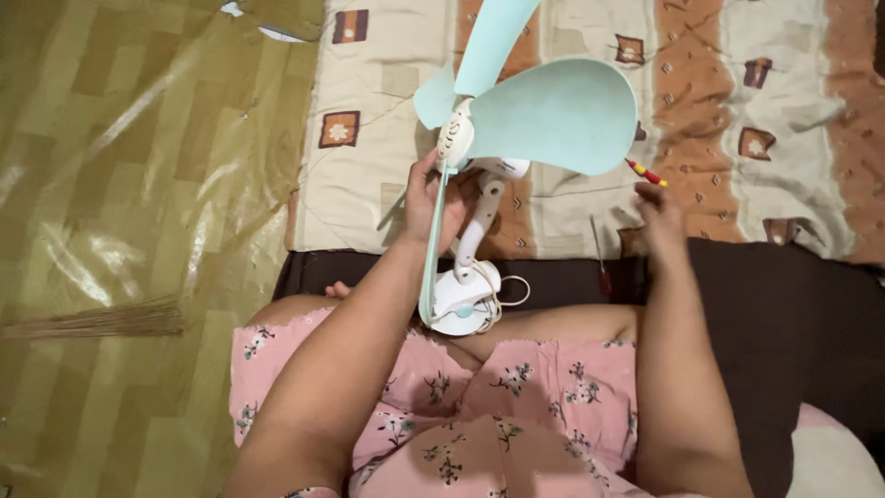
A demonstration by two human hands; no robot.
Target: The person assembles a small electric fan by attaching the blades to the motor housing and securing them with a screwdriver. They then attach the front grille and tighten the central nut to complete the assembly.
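A small white fan with pale green blades (553, 111) stands over my lap, its round base (463, 304) resting on my leg with a white cord looped beside it. My left hand (433, 198) grips the fan behind the blade hub, at the motor housing. Over the blanket to the right, my right hand (656, 210) hovers with its fingers together. A red and yellow screwdriver handle (647, 173) shows just above that hand; whether the hand holds it is unclear. A thin red-handled screwdriver (599, 258) lies on the blanket by the dark mat.
A patterned beige and brown blanket (756, 120) covers the surface ahead. A dark mat (784, 304) lies under my right arm. Shiny olive flooring (138, 184) spreads to the left, with broom bristles (101, 321) on it. A white cushion (830, 461) sits at the lower right.
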